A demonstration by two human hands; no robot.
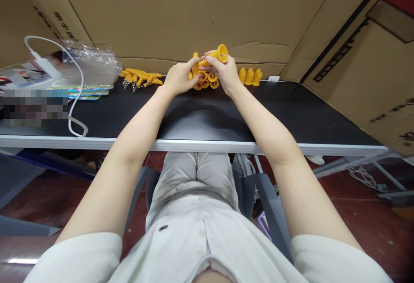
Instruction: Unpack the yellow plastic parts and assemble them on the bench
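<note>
A yellow bell-mouthed plastic piece [222,53] is sitting at the upper middle of the frame, clamped in the grip of the right hand [229,72], its mouth protruding beyond the thumb. The left hand [180,76] is pinching a yellow cylindrical plastic piece [194,70] between thumb and fingers. Both hands are angling inward near yellow cup-ended pieces [205,84] on the black surface [207,119].
</note>
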